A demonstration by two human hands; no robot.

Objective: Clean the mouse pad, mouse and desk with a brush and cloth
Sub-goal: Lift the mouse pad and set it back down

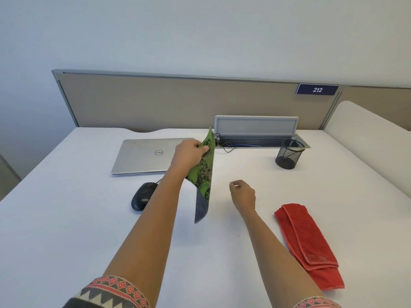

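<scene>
Green-printed mouse pad (205, 172) hangs pinched on edge in my left hand (189, 155), above the white desk (66, 218); my right hand (242, 194) hovers loosely curled, empty. Black mouse (142, 196) lies left, red cloth (309, 243) right.

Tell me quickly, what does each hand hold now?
Left hand: closed on the green patterned mouse pad, lifted on edge above the desk.
Right hand: holds nothing, fingers loosely curled above the desk.

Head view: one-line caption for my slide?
Left hand lifts green mouse pad on edge; right hand hovers empty near red cloth.
</scene>
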